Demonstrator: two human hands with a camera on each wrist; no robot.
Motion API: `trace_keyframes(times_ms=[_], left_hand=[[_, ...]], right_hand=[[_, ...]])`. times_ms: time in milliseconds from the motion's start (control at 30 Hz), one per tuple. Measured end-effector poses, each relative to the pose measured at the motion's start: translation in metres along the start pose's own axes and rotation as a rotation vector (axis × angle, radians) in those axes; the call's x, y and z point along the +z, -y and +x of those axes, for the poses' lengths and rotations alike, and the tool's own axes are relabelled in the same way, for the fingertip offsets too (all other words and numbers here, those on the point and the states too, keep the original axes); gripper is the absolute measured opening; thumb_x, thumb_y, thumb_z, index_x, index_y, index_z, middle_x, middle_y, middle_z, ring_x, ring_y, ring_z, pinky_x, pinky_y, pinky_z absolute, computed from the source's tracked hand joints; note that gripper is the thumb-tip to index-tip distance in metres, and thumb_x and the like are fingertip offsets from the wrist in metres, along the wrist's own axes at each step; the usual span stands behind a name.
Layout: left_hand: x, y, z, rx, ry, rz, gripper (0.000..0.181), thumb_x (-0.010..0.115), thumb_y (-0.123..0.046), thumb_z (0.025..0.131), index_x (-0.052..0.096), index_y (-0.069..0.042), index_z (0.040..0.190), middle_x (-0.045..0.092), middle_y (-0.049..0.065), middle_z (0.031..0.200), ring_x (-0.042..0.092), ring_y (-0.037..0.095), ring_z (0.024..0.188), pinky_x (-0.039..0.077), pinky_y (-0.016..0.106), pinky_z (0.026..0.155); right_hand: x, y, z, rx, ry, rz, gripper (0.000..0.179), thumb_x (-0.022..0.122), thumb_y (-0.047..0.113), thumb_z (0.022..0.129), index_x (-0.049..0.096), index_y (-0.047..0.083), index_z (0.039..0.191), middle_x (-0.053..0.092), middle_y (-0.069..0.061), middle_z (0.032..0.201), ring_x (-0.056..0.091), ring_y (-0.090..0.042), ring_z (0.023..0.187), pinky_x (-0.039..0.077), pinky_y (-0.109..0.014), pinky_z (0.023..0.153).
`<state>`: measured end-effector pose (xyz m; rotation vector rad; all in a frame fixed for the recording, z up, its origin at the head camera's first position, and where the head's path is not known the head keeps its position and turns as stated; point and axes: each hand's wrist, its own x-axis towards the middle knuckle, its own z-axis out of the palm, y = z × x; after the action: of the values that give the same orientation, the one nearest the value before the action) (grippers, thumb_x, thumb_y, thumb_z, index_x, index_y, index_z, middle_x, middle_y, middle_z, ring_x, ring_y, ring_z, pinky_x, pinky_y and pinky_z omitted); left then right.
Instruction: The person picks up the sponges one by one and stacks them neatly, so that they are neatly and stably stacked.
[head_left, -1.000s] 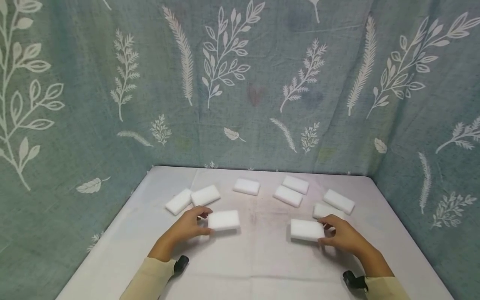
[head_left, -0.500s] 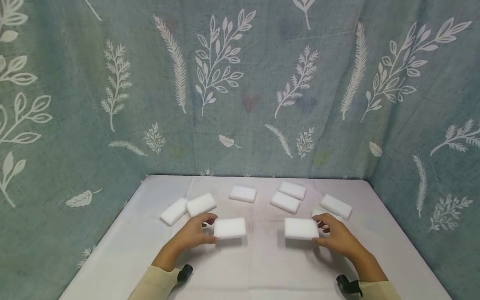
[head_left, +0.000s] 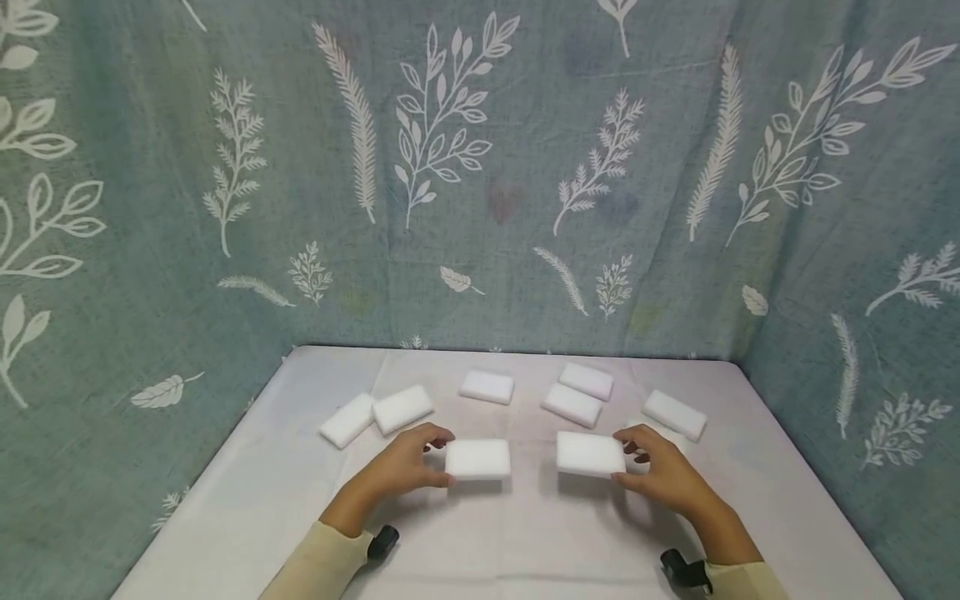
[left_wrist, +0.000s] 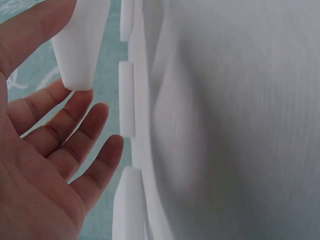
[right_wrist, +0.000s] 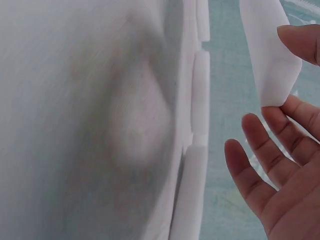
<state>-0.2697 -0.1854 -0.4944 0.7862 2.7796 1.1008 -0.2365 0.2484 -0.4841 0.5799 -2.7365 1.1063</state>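
Note:
My left hand (head_left: 408,462) pinches a white, sponge-like rectangular block (head_left: 478,460) by its left end, thumb at the near side and fingertips at the far side. Opposite it, my right hand (head_left: 663,473) pinches a matching white block (head_left: 590,454) by its right end. Both blocks are held above the tabletop, with shadows below and a narrow gap between their facing ends. In the left wrist view the block (left_wrist: 82,52) sits between thumb and fingertips, the other fingers spread loosely. The right wrist view shows the other block (right_wrist: 270,55) gripped likewise.
Several more white blocks lie on the white-covered table (head_left: 502,542): two at left (head_left: 347,421), one at back centre (head_left: 487,387), two right of centre (head_left: 572,405), and one farther right (head_left: 674,414) beside another mostly hidden by my right hand. A leaf-patterned curtain (head_left: 510,292) surrounds the table.
My left hand has carried its block rightward and my right hand has carried its block leftward, so the gap between them has narrowed. The head view has shifted slightly.

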Motion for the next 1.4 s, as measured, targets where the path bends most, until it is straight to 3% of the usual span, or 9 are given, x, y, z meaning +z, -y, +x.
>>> trace_keyframes(times_ms=[233,467,733,1033,1233,1400], left_hand=[[0.006,-0.009,0.011,-0.003,0.013,0.016,0.065,0.089,-0.038,0.068,0.062,-0.014,0.121,0.06,-0.003,0.112,0.057,0.022,0.106,0.047,0.043,0.091],[0.012,-0.018,0.028,-0.013,0.013,0.04,0.063,0.091,-0.029,0.067,0.061,-0.012,0.12,0.06,-0.002,0.112,0.057,0.021,0.106,0.047,0.04,0.09],[0.024,-0.03,0.032,-0.036,0.044,0.032,0.063,0.091,-0.025,0.066,0.061,-0.009,0.119,0.06,0.002,0.114,0.056,0.023,0.105,0.047,0.041,0.088],[0.037,-0.02,0.034,-0.086,0.051,-0.006,0.062,0.092,-0.027,0.065,0.062,-0.012,0.116,0.06,-0.001,0.106,0.057,0.02,0.1,0.047,0.04,0.087],[0.043,-0.011,0.034,-0.083,0.076,-0.107,0.057,0.093,-0.026,0.064,0.063,-0.013,0.112,0.06,-0.005,0.096,0.056,0.015,0.093,0.046,0.037,0.084],[0.046,-0.013,0.036,-0.068,0.048,-0.132,0.058,0.093,-0.025,0.064,0.063,-0.013,0.112,0.059,-0.004,0.096,0.055,0.016,0.092,0.045,0.036,0.082]], right_hand=[[0.002,0.012,0.012,-0.047,-0.024,0.032,0.053,0.084,0.013,0.074,0.061,0.005,0.121,0.059,-0.001,0.113,0.06,-0.028,0.101,0.053,-0.044,0.083],[0.008,0.014,0.018,-0.062,-0.053,0.074,0.055,0.085,0.011,0.072,0.061,0.004,0.122,0.06,-0.003,0.114,0.06,-0.033,0.1,0.053,-0.047,0.082],[0.015,0.015,0.02,-0.052,-0.006,0.064,0.058,0.086,0.017,0.074,0.061,0.006,0.126,0.059,-0.002,0.119,0.06,-0.029,0.102,0.053,-0.043,0.083],[0.027,0.019,0.028,-0.044,0.011,0.089,0.058,0.086,0.017,0.075,0.06,0.008,0.126,0.059,-0.002,0.119,0.059,-0.032,0.104,0.053,-0.044,0.084],[0.035,0.023,0.035,-0.052,0.052,0.103,0.056,0.085,0.016,0.075,0.061,0.008,0.125,0.059,-0.001,0.115,0.059,-0.031,0.103,0.053,-0.043,0.084],[0.038,0.022,0.039,-0.08,0.061,0.086,0.056,0.085,0.017,0.075,0.061,0.007,0.125,0.059,-0.002,0.117,0.059,-0.03,0.102,0.053,-0.043,0.083]])
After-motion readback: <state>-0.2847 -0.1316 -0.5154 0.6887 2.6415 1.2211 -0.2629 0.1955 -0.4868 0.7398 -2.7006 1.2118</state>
